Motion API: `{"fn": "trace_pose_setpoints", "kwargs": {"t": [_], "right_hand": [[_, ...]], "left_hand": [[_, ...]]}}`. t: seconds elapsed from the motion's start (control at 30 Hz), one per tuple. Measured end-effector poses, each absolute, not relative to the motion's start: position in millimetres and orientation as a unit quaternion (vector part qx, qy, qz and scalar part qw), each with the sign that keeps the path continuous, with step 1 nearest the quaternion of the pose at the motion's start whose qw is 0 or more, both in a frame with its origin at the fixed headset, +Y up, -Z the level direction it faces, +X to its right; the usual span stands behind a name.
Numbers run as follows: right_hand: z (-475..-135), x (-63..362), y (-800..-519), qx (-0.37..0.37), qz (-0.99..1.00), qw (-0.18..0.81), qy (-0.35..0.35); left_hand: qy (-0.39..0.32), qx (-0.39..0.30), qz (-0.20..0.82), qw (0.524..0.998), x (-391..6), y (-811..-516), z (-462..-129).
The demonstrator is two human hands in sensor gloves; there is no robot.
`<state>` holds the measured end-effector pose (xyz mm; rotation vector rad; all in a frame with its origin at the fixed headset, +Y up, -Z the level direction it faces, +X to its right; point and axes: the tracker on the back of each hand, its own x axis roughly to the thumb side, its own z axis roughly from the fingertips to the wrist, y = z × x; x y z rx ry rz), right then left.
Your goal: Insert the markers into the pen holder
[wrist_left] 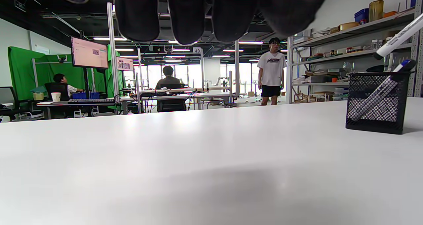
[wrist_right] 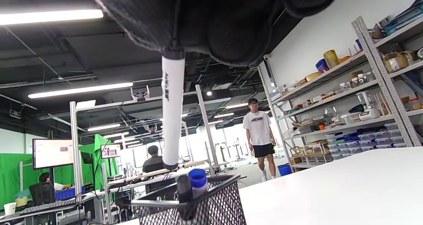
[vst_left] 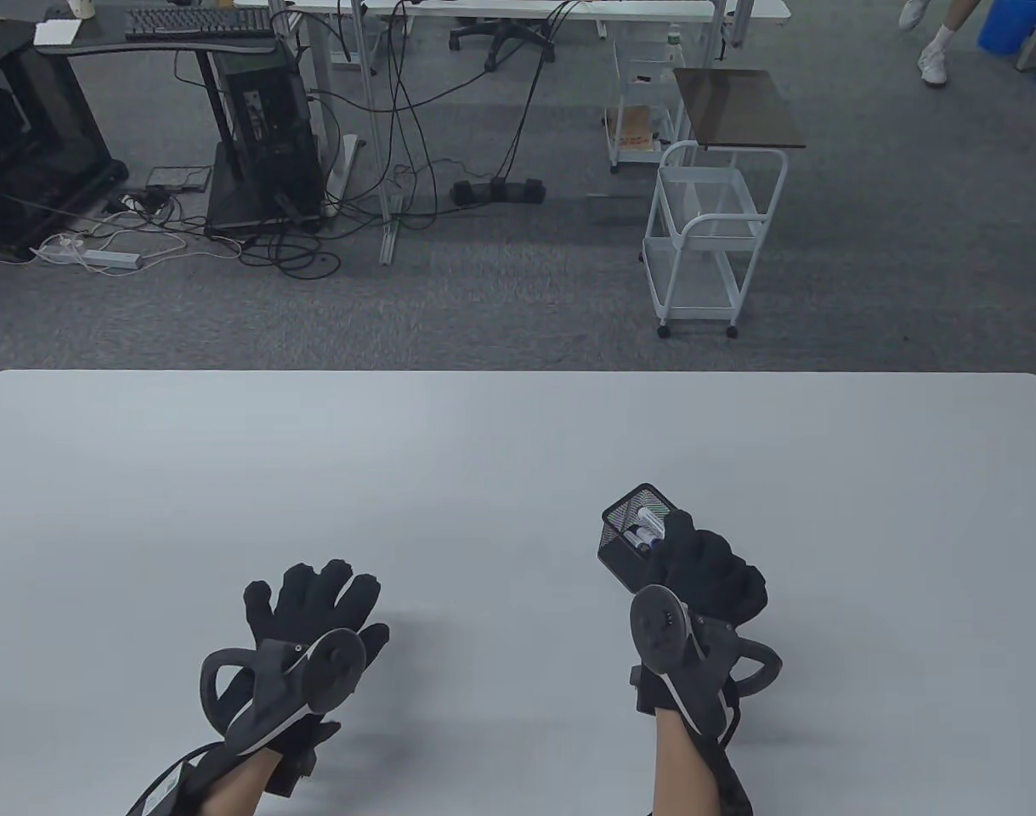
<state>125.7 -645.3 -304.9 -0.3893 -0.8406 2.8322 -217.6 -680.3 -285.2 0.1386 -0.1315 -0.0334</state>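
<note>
Holding a white marker (wrist_right: 172, 109) pinched in my right hand (vst_left: 706, 571) above the mesh pen holder (vst_left: 621, 548) just ahead of it, I risk catching the rim and tipping it, since my left hand (vst_left: 314, 605) rests empty, fingers spread, well apart.

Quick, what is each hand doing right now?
Left hand: open, fingers spread, holding nothing, low over the table.
Right hand: holds a white marker above the pen holder.
</note>
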Motion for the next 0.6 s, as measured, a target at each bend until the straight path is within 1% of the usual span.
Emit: {"fn": "trace_pose_setpoints", "kwargs": {"t": [0.3,0.6], "right_hand": [[-316,112,-656,-0.116,0.959,0.028,-0.258],[-322,113,-665,-0.118,0.963,0.023,-0.242]], "left_hand": [[-0.066,0.062,-0.021,0.996,-216,-682,-286],[-0.066,0.059,-0.025,0.996,-215,-682,-286]]}}
